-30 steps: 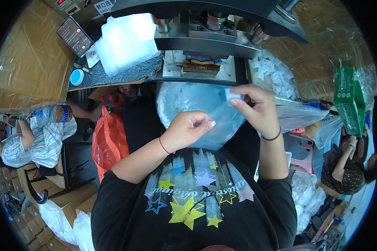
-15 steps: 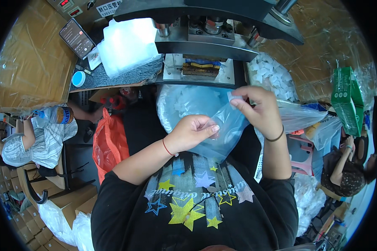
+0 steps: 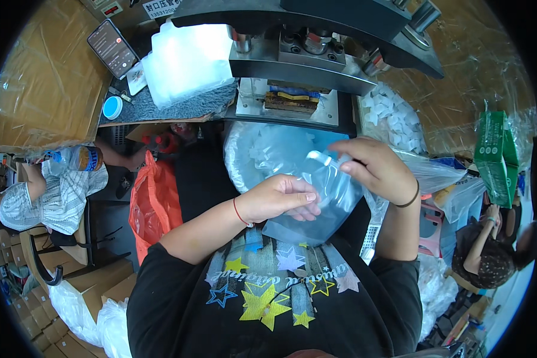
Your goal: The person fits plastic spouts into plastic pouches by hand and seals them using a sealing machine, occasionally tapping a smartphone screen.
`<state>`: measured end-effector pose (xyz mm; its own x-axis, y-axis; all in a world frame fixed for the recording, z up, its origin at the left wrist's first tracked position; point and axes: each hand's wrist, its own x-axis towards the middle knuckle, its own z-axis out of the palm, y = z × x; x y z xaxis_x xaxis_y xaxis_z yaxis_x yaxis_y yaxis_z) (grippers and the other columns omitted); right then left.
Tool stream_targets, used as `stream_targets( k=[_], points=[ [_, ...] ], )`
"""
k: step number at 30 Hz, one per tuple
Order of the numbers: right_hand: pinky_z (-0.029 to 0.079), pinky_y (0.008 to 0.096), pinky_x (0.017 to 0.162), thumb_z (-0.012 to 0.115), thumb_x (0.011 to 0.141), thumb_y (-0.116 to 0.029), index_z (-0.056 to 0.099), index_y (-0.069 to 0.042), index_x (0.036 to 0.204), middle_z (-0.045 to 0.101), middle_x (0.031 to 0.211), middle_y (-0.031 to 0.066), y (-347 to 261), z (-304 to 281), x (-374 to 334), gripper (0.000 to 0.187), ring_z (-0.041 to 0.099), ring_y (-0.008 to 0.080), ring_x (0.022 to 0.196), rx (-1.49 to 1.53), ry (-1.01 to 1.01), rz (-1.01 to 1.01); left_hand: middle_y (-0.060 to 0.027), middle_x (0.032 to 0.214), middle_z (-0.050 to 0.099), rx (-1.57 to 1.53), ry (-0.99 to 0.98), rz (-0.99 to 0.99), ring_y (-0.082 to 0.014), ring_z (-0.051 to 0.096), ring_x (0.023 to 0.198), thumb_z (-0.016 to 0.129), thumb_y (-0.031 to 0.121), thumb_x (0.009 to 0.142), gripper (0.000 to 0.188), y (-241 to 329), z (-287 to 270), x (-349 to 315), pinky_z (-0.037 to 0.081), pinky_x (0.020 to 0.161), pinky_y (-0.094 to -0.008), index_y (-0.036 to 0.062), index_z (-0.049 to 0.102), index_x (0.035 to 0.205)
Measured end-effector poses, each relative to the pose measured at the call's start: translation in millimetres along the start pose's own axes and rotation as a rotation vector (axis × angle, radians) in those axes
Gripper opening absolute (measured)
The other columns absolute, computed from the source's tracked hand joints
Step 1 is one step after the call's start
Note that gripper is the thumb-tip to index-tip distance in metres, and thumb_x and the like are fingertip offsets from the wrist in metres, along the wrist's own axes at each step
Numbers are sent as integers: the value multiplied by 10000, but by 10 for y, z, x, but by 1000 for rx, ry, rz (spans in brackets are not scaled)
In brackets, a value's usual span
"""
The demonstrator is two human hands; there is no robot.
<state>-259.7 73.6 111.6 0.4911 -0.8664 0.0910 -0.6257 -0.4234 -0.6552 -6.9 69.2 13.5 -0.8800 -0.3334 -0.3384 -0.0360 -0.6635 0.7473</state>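
A clear plastic bag (image 3: 334, 206) hangs in front of my body, between my two hands. My left hand (image 3: 280, 200) is closed at the bag's left side, its thumb lying over the curled fingers. At the bag's upper right corner, my right hand (image 3: 382, 170) has thumb and fingertips bent together on the plastic. A whitish folded edge (image 3: 321, 157) of the bag stands up beside those fingertips. Beneath it, a large translucent liner bag (image 3: 238, 152) with pale scraps inside sits under the machine's front edge.
A press machine (image 3: 304, 71) with a metal die block (image 3: 289, 102) stands ahead. To its left are a stack of white plastic sheets (image 3: 188, 65), a phone (image 3: 111, 49) and a blue-lidded jar (image 3: 112, 107). White scraps (image 3: 391, 113) lie right. Two people sit at the sides.
My right hand has moved right and slightly down, with its fingers less tightly pinched. The bag's upper edge has turned and spread wider. My left hand has shifted slightly right and down.
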Motion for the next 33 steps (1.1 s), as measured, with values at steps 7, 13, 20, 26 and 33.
stream_targets(
  k=[7,13,20,26,33],
  points=[
    [495,436,789,598,945,-297,665,-50,1043,647,897,155,633,-153,-329,274,629,362,891,-463,168,448,-163,1125,704,-84,224,147,-245,718,988,645,139,960,259,264,-301,1,593,830,-368,15,641,1187],
    [471,418,744,631,920,-222,655,-29,949,614,847,149,705,-192,-306,197,602,366,852,-139,75,370,-147,1070,692,-161,270,229,-244,712,939,658,102,936,247,484,-597,166,594,808,-342,-51,635,1129],
    [492,419,795,706,769,-54,666,-28,1072,636,979,168,1066,-179,-138,307,609,371,928,-591,292,244,-273,1336,503,1438,1424,817,-392,508,1258,615,230,953,503,943,-1298,-92,394,1059,-508,-2,470,1375],
    [495,375,734,674,820,-38,649,-25,1081,649,966,157,1069,-97,-222,262,613,329,834,-577,536,220,-234,1386,529,1954,1057,516,-418,501,1276,596,199,955,430,528,-1124,-510,391,1062,-520,24,533,1343],
    [438,297,736,606,962,-131,646,-23,1131,615,1018,72,779,101,-388,205,549,174,858,340,760,460,-23,918,693,435,641,552,-73,620,874,616,47,959,103,363,-750,-577,499,823,-253,-22,687,987]
  ],
)
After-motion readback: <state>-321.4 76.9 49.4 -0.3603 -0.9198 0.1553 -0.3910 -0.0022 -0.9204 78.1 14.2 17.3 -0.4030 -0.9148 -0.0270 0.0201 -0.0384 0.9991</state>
